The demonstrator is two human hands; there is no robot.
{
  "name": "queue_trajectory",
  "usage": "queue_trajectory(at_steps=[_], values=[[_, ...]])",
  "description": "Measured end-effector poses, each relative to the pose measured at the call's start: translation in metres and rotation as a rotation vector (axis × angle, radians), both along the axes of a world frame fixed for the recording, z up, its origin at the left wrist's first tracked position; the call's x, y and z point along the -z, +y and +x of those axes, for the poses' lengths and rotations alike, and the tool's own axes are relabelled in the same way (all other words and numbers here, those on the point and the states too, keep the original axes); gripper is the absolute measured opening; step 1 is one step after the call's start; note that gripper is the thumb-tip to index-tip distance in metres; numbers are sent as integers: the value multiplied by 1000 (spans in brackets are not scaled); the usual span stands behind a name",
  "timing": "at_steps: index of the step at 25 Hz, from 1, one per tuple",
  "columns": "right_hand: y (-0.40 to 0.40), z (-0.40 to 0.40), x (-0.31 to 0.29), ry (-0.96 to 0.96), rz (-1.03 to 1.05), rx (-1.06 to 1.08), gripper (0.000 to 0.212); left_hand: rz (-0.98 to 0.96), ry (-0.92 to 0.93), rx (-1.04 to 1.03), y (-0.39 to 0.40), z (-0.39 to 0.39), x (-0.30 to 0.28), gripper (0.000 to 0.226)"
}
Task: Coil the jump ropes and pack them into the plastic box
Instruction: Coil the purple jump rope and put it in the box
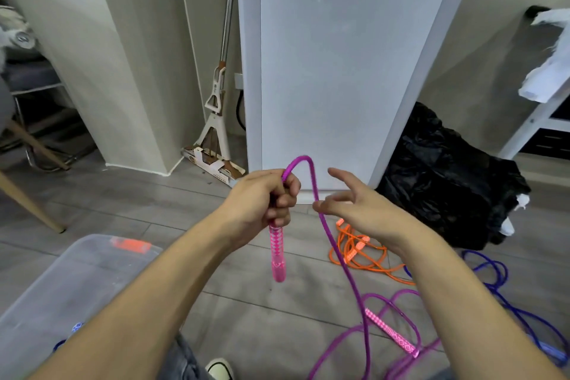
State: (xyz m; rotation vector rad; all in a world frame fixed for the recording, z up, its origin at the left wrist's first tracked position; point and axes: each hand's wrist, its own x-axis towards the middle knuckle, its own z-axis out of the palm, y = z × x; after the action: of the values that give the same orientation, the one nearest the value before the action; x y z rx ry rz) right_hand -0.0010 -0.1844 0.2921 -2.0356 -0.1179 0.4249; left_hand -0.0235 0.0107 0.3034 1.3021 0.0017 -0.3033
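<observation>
Purple rope (pixel 334 244) in hands, above floor (pixel 246 302).
Left hand (pixel 265 197) clamped on pink handle (pixel 277 251); right hand (pixel 348 200) spread, fingers touching rope. Plastic box (pixel 71 287) lower left; orange rope (pixel 357 251) and blue rope (pixel 505 296) on floor.

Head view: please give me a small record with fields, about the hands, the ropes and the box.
left hand: left hand grips the pink handle, handle hanging down
right hand: right hand open, fingers touching the purple rope
second pink handle: on the floor
orange rope: loose on the floor
blue rope: loose on the floor, right
plastic box: lower left, lid on
</observation>
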Motion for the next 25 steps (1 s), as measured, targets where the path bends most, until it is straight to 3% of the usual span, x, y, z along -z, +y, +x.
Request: queue_trajectory(at_steps=[2,4,5,7,10,12,17,20,25], values=[[11,5,10,-125,74,-21,62,-8,38,86,-2,-4,0,32],[18,11,16,-199,148,-69,24,9,17,81,-4,-3,2,34],[18,11,16,-179,192,-84,16,8,-3,30,-3,-1,2,33],[11,10,13,-56,255,-79,28,-38,-59,-157,8,10,2,32],[-14,5,3,15,120,-97,32,-150,-98,-464,42,28,1,31],[-27,6,-2,24,75,-61,32,-94,-87,-549,57,34,5,30],[0,9,-8,-338,277,276,32,227,12,-242,30,19,15,31],[35,-5,-7,-585,66,244,29,237,1,-111,11,9,11,30],[60,-24,2,-628,-384,5,22,217,-35,-148,-8,3,10,33]])
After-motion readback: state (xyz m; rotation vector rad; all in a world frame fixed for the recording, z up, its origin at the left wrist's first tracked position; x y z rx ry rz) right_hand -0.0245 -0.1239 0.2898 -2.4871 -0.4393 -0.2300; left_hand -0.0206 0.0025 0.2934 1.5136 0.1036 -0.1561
